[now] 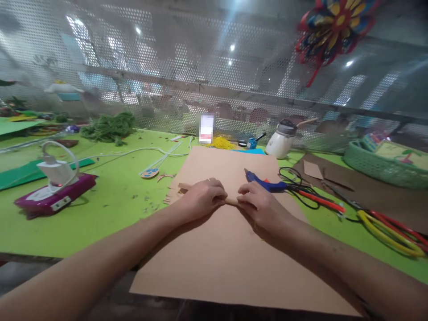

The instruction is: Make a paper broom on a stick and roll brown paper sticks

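Where the near edge of the sheet lies: a large, flat, light-brown paper sheet (pixel 230 263) overhangs the front of a lime-green table top (pixel 117 205).
Workpiece: a slender, pale-tan, rod-shaped piece (pixel 231 202) sits above the middle of the sheet, bridging the gap between both hands.
Left hand (pixel 203 195): fingers bunched narrow, fingertips holding the left end of the piece.
Right hand (pixel 259 203): thumb and fingers drawn together, holding the right end.
Scissors: one yellow-handled metal pair (pixel 364 216), right of the sheet.
Power strip: a purple, box-shaped plastic unit (pixel 56 196), at left, carrying a white plug-in adapter (pixel 56 171).
Glue gun: a blue plastic tool (pixel 274 185) on the sheet, just beyond the right hand.
Basket: a green, woven, rounded container (pixel 374 162), far right.
Jar: a white, dark-lidded vessel (pixel 281 141), beyond the sheet.
Bundle: tangled green strands (pixel 109 127), far left.
Backdrop: a grey perforated panel (pixel 183 67) behind the table.
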`<state>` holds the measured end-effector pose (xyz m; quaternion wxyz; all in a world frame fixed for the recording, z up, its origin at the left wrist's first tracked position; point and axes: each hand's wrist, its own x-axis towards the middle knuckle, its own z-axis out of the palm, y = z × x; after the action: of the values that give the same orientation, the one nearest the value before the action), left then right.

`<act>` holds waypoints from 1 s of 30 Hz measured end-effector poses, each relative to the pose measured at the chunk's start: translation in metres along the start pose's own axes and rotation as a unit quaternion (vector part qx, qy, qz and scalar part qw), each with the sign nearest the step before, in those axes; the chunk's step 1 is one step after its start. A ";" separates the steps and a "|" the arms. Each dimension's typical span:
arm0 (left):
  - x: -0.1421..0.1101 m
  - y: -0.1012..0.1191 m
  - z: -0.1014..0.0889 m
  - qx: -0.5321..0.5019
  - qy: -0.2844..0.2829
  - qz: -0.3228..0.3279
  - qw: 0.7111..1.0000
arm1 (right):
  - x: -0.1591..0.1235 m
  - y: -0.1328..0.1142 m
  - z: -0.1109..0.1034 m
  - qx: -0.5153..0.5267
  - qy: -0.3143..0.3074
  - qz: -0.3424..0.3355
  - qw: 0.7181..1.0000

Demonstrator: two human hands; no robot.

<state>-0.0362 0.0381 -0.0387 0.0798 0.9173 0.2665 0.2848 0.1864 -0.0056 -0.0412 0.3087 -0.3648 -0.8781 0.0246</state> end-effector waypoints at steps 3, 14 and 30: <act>0.000 -0.001 0.001 -0.009 0.006 -0.003 1.000 | -0.001 0.003 -0.001 0.013 -0.002 -0.001 1.000; -0.004 0.000 -0.003 -0.019 -0.005 -0.017 1.000 | -0.001 0.007 0.005 -0.006 -0.003 -0.029 1.000; -0.003 -0.005 -0.006 -0.023 -0.040 -0.016 0.999 | 0.005 -0.001 0.001 -0.043 -0.045 0.020 0.998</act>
<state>-0.0438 0.0408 -0.0360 0.1161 0.9216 0.2714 0.2521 0.1831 -0.0028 -0.0391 0.2524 -0.3940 -0.8837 0.0089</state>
